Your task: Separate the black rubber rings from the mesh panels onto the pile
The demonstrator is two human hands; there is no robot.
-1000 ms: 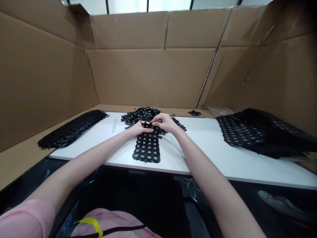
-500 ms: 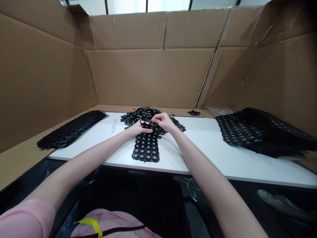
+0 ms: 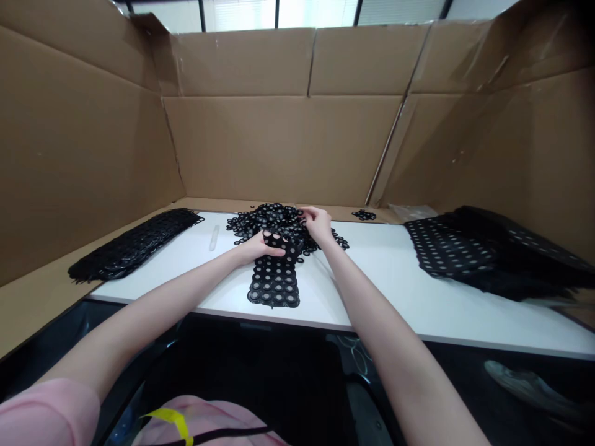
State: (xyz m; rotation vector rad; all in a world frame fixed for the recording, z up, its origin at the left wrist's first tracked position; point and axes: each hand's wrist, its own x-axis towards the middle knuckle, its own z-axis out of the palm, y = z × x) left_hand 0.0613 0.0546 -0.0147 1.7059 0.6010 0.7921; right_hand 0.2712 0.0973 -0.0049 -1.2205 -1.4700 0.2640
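Single head camera, looking forward and down, close over white table (image 3: 400, 279)

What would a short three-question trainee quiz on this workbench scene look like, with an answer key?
1. True or false: the left hand rests on the far end of the black perforated rubber sheet lying on the white table.
2. Multiple choice: the right hand is at A) the heap of loose black rubber rings, B) the stack of black sheets with holes at the right, C) the brown cardboard wall.
3. Fill in: the flat pile of black ring-mesh strips lies to the ___ of the person's arms.

Key: 1 true; 2 A; 3 left.
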